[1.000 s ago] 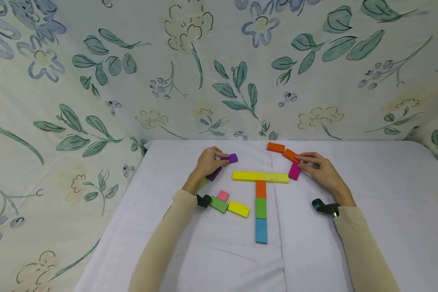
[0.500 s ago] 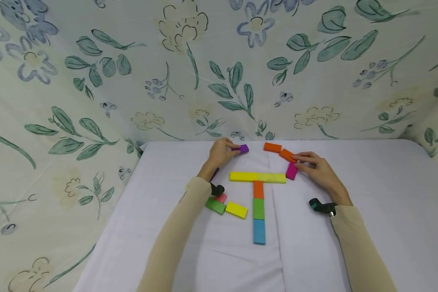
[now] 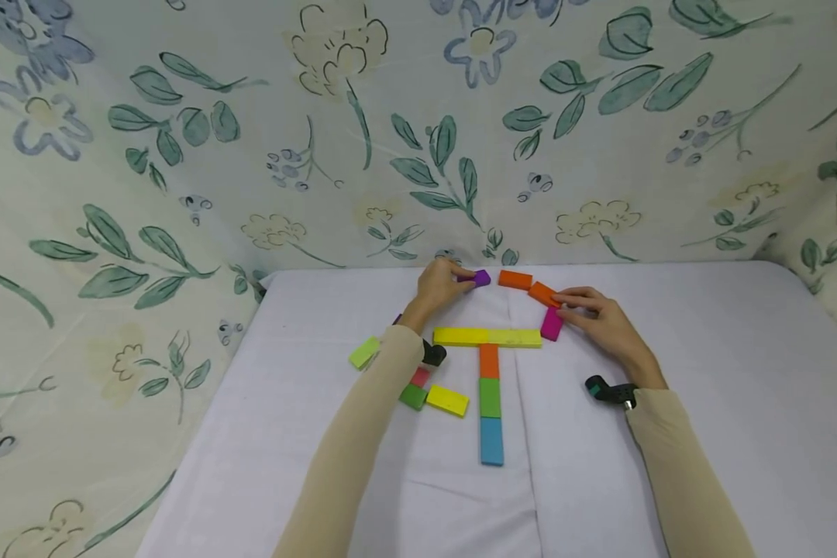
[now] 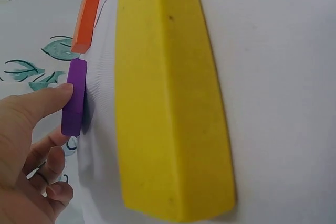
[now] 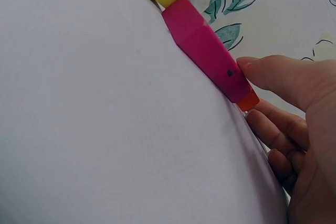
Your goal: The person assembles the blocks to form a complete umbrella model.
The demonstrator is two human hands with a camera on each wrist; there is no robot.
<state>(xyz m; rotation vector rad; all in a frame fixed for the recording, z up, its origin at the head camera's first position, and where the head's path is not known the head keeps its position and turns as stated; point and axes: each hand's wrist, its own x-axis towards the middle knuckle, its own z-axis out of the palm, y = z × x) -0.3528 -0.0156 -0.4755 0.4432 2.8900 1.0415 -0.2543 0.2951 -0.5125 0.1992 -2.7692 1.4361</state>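
Observation:
My left hand (image 3: 441,285) pinches a purple block (image 3: 483,277) near the table's far edge. In the left wrist view the thumb (image 4: 60,94) presses one side of that block, its end close to an orange block (image 4: 86,22). My right hand (image 3: 603,322) rests at the bend of a row of blocks. Its thumb (image 5: 257,72) touches the magenta block (image 5: 202,40), while its fingers reach the lower orange block (image 3: 544,294). Another orange block (image 3: 514,280) lies further left in this row. The magenta block's lower end meets a long yellow bar (image 3: 487,337).
Below the yellow bar runs a column of orange (image 3: 488,361), green (image 3: 490,397) and blue (image 3: 491,442) blocks. Left of it lie a yellow block (image 3: 448,401), a green block (image 3: 413,397) and a pink block (image 3: 420,377), partly behind the left sleeve. A lime block (image 3: 364,353) lies further left.
My left hand has carried the purple block right and away from me, up close to the left end of the orange blocks. My right hand has stayed at the magenta and orange blocks.

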